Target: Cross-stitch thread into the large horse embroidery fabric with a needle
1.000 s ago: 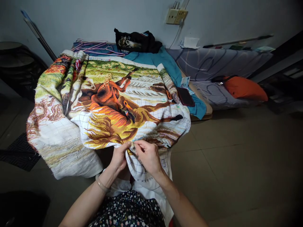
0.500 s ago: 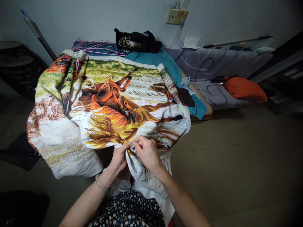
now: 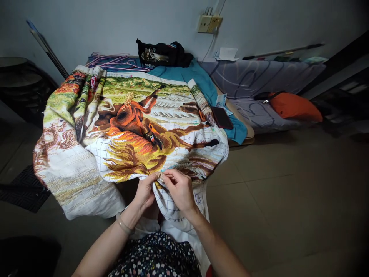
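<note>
A large cross-stitch canvas with a brown and orange horse is spread before me, its near edge gathered at my hands. My left hand is closed on that edge, thumb on top, with the other fingers partly hidden under the cloth. Right beside it, my right hand is closed in a pinch over the canvas; a pale thread seems to be at its fingertips, and any needle is too small to make out. Loose tan thread lies in a tangle on the stitched horse.
Behind the canvas are a black bag, pink hangers and a teal cloth. A dark phone lies at the right. Farther right is an orange bag on a grey-covered seat. Stacked stools stand at the left.
My right hand has turned and its fingertips have come closer to my left thumb; the pale thread loop shows less. My left hand keeps its hold. The view has shifted slightly.
</note>
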